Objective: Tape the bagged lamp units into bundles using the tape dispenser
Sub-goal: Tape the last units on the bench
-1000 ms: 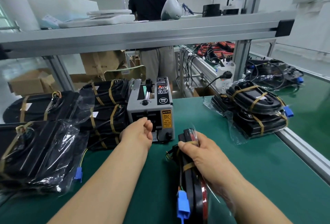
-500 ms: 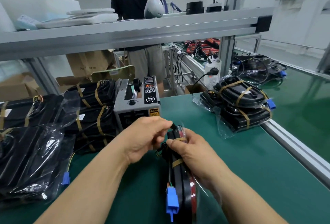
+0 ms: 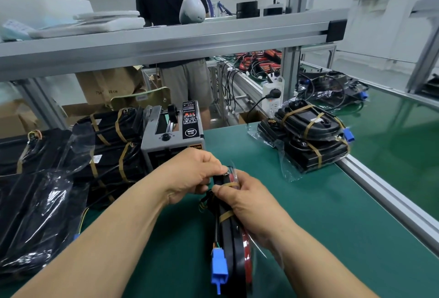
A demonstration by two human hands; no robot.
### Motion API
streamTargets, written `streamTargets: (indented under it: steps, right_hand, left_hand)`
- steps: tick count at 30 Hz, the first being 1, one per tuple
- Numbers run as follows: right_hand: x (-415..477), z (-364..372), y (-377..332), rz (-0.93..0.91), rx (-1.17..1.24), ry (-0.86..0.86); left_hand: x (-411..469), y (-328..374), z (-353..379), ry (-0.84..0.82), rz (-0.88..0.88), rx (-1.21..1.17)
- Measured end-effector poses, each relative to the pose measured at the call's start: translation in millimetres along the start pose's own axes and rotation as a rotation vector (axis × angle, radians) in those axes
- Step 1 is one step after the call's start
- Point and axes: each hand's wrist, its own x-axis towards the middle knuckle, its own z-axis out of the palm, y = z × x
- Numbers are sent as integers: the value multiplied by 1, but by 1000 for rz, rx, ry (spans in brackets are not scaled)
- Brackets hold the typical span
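A bundle of bagged black lamp units [image 3: 234,248] stands on edge on the green mat in front of me, with a blue connector [image 3: 219,267] hanging at its near end. My right hand [image 3: 247,200] grips the bundle from the right. My left hand [image 3: 192,174] pinches a strip of brown tape [image 3: 229,185] at the bundle's far end, fingers closed on it. A second brown strip [image 3: 225,215] wraps the bundle lower down. The grey tape dispenser [image 3: 172,141] stands just beyond my left hand.
Taped black bundles [image 3: 111,145] and loose bagged units [image 3: 35,212] pile up at the left. A finished stack of taped units [image 3: 308,138] lies at the right near the aluminium rail [image 3: 389,200]. A person [image 3: 171,1] stands behind the shelf beam [image 3: 166,46].
My left hand came back from the dispenser's outlet to the bundle's far end and now presses tape there. The right hand kept its hold on the bundle.
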Motion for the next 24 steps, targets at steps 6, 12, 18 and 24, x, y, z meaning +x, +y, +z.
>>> streamTargets:
  steps: [6, 12, 18, 24]
  right_hand:
    - [0, -1, 0, -8, 10, -4]
    - [0, 1, 0, -10, 11, 7]
    - [1, 1, 0, -15, -3, 7]
    - [0, 0, -1, -2, -18, 20]
  left_hand:
    - [2, 0, -2, -46, -22, -42]
    - [4, -2, -8, -108, -43, -76]
    - [5, 1, -8, -109, -37, -23]
    - [5, 2, -4, -60, -15, 6]
